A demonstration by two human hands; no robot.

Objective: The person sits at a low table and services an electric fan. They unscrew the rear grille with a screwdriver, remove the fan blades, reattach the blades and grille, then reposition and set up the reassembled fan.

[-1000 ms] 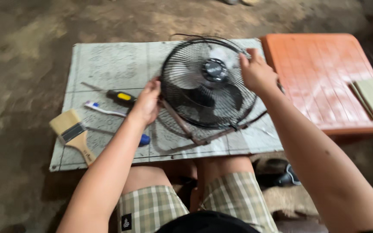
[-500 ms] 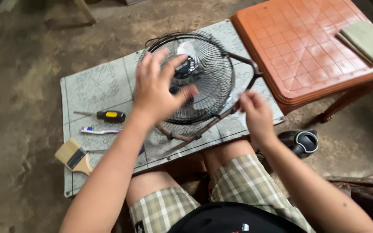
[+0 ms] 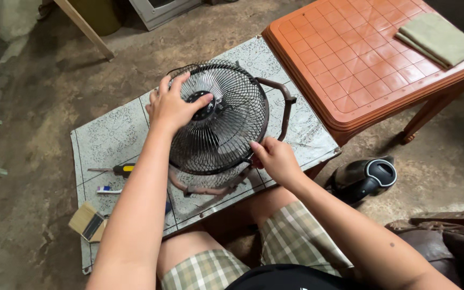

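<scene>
Seen from above, a small black wire-cage fan (image 3: 218, 126) is held tilted on a patterned grey board (image 3: 114, 134) over the seated person's knees. The left hand (image 3: 172, 104) is laid flat on the cage front, fingers spread, its thumb by the dark hub. The cage's lower right rim is pinched by the fingertips of the right hand (image 3: 275, 158). A yellow-handled screwdriver (image 3: 116, 169) and a paintbrush (image 3: 88, 223) are seen left of the fan, an orange plastic table (image 3: 371, 59) to the right.

Home yard: dirt floor (image 3: 38, 96), plastic table (image 3: 371, 59).
</scene>
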